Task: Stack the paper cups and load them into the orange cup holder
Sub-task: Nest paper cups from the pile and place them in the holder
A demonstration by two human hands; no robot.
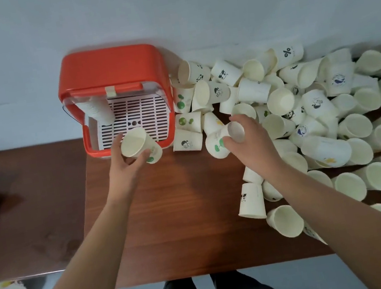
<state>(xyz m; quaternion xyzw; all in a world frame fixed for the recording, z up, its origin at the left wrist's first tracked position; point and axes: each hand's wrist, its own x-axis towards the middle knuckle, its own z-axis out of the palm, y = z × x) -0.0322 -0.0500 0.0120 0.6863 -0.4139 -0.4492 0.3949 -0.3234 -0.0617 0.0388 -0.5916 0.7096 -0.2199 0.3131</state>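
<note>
A paper cup (140, 144) is gripped in the left hand (125, 158), at 6 o'clock of the orange holder (116, 98). The right hand (250, 140) is clamped on another cup (221, 140), partly hidden; the loose heap (325, 123) is cut off at 3 o'clock

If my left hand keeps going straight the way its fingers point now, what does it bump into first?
Most likely the front rim of the orange cup holder. The left hand, holding a paper cup, points up and away toward it, and the white slotted tray lies just beyond. Depth is hard to judge from this head view.
</note>
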